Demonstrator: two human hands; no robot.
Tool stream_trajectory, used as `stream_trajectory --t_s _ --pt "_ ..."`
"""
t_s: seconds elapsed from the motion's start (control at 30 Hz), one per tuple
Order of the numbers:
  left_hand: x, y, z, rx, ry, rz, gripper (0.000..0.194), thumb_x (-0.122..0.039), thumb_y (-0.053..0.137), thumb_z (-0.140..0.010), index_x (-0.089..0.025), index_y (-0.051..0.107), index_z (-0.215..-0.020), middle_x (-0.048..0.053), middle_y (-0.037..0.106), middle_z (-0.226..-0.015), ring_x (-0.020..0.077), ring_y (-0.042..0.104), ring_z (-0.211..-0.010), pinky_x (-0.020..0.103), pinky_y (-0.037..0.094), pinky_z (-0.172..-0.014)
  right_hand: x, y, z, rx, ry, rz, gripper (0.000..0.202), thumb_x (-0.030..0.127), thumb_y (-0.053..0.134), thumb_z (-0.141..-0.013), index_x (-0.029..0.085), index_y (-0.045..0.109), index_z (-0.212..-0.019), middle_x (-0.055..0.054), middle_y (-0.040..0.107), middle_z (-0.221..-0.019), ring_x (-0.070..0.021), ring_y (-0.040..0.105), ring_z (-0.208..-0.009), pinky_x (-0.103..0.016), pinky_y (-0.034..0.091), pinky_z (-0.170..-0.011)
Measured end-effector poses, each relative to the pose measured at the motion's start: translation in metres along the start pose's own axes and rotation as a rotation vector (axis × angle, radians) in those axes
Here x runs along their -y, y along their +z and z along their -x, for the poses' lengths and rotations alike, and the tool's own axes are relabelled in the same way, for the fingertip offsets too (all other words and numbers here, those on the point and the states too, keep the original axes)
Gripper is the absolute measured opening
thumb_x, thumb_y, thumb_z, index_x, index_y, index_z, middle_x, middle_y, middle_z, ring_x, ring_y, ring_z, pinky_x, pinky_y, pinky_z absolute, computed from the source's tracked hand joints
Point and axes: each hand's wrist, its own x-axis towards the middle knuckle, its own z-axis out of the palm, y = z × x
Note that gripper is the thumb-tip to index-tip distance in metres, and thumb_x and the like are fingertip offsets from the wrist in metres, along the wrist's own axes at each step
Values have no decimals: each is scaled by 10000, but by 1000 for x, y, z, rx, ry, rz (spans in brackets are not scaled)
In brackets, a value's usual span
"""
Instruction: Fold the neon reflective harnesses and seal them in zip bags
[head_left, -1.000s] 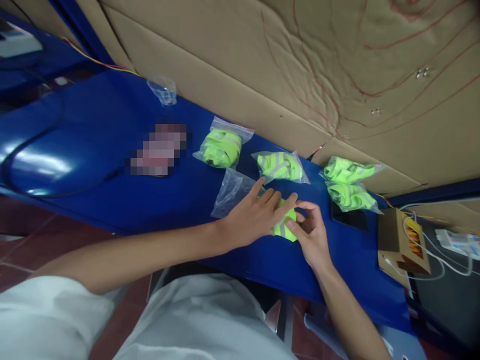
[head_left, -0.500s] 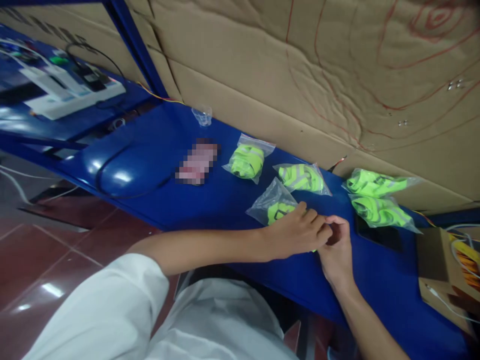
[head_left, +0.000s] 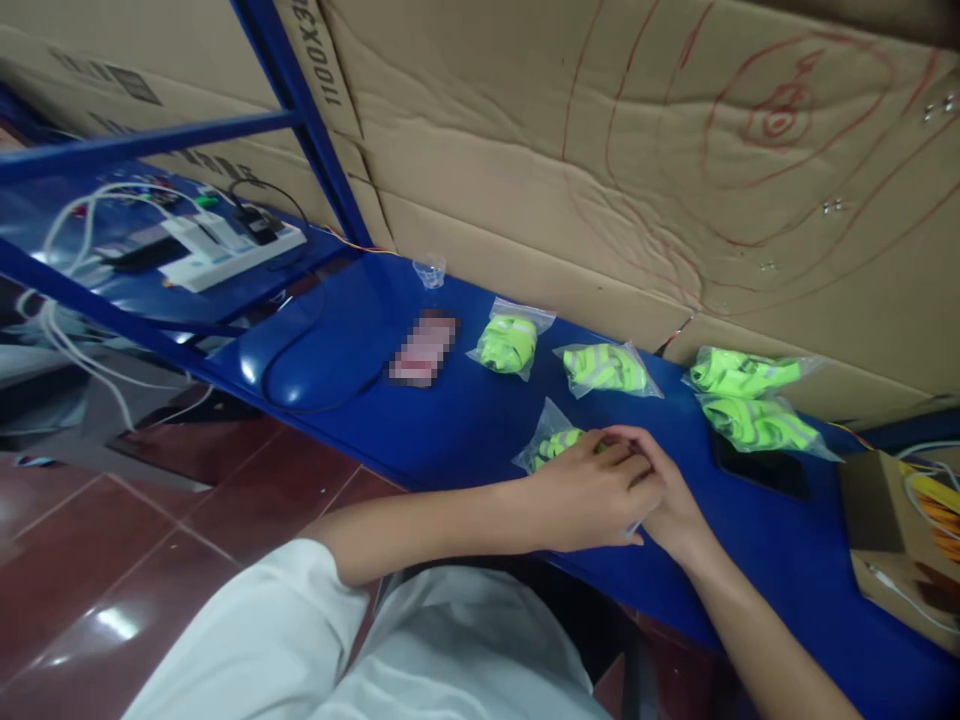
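Note:
A clear plastic bag [head_left: 537,440] with a rolled neon-yellow reflective vest [head_left: 559,447] in it is at the front of the blue table, partly behind my left hand [head_left: 596,490]. That hand is closed, its fingers curled over the bag's right end. My right hand [head_left: 670,495] meets it from the right, fingers bent around the same end. A bit of clear plastic shows below the knuckles. The hands hide most of their grip. Farther back lie similar bagged vests: one [head_left: 508,343] at the left, another [head_left: 609,368] in the middle, and two [head_left: 742,372] [head_left: 761,420] at the right.
A pixelated pink object [head_left: 424,348] and a clear plastic cup [head_left: 430,271] are on the left of the table. A dark flat device [head_left: 761,472] lies under the right bags, near a cardboard box [head_left: 874,520]. Cardboard [head_left: 525,180] walls the back.
The view has shifted, bringing more of the left shelf into sight. My hands have come closer together and lower on the bag, and the left one covers more of the vest.

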Motion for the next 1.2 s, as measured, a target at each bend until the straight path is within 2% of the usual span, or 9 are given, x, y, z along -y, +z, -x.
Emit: stream_trajectory --t_s 0.1,0.27,0.4,0.5,0.67,0.8,0.93,1.07,1.2 --pt "3 -12 7 -7 -69 46 527 -430 871 -774 -124 618 -1122 129 695 -1130 318 652 -1126 466 485 -1002 8 2 3 -28 -29 149 503 189 747 -739 268 625 -1221 -74 710 -1204 -276 690 -1105 -397 568 -942" --pt "9 -42 38 90 -129 157 859 -460 908 -721 -132 485 -1392 167 568 -1435 319 523 -1367 471 367 -1206 5 2 2 -50 -36 158 510 236 784 -753 266 597 -1227 -75 678 -1186 -249 684 -1085 -372 572 -887" --pt "11 -60 58 151 -56 116 514 -158 733 -883 -180 533 -1356 131 517 -1528 281 455 -1445 484 330 -1242 2 15 1 -63 -65 103 562 230 821 -720 268 586 -1229 -79 648 -1224 -228 671 -1090 -343 581 -872" --pt "28 -66 63 138 -106 210 523 -112 704 -880 -239 549 -1363 108 554 -1488 271 510 -1396 454 422 -1153 7 27 -1 2 -71 82 534 266 839 -755 265 582 -1224 -76 674 -1192 -221 682 -1072 -361 582 -915" --pt "66 -50 48 1 -372 628 411 -374 814 -810 -215 629 -1141 44 706 -1117 240 678 -1032 352 505 -907 19 20 -5 64 -153 -64 468 400 739 -917 307 556 -1338 -74 635 -1370 -228 618 -1298 -421 485 -1142" --pt "71 -27 35 -122 -548 1013 497 -400 858 -738 -202 590 -1107 17 690 -1016 198 669 -925 303 504 -826 20 -2 -4 73 -222 133 543 421 791 -877 344 616 -1385 -90 541 -1489 -288 531 -1396 -436 488 -1128" --pt "75 -12 31 -11 -575 1344 652 -415 870 -728 -208 537 -1249 54 699 -1098 210 682 -989 322 527 -847 17 -17 -4 155 -222 284 419 372 786 -886 329 705 -1295 -104 569 -1441 -268 630 -1252 -401 539 -1028" --pt "82 2 28 168 -581 1606 672 -539 778 -835 -231 561 -1392 121 645 -1409 257 609 -1299 388 482 -1069 5 -25 -10 114 -163 177 166 383 705 -947 246 770 -1016 -96 712 -1201 -232 695 -1104 -367 563 -931" --pt "82 17 22 162 -696 1676 600 -500 826 -803 -182 685 -1292 134 705 -1337 283 659 -1245 425 474 -1104 -9 -35 -17 3 -16 30 362 509 794 -844 194 675 -713 -82 736 -1065 -208 703 -943 -325 577 -791"
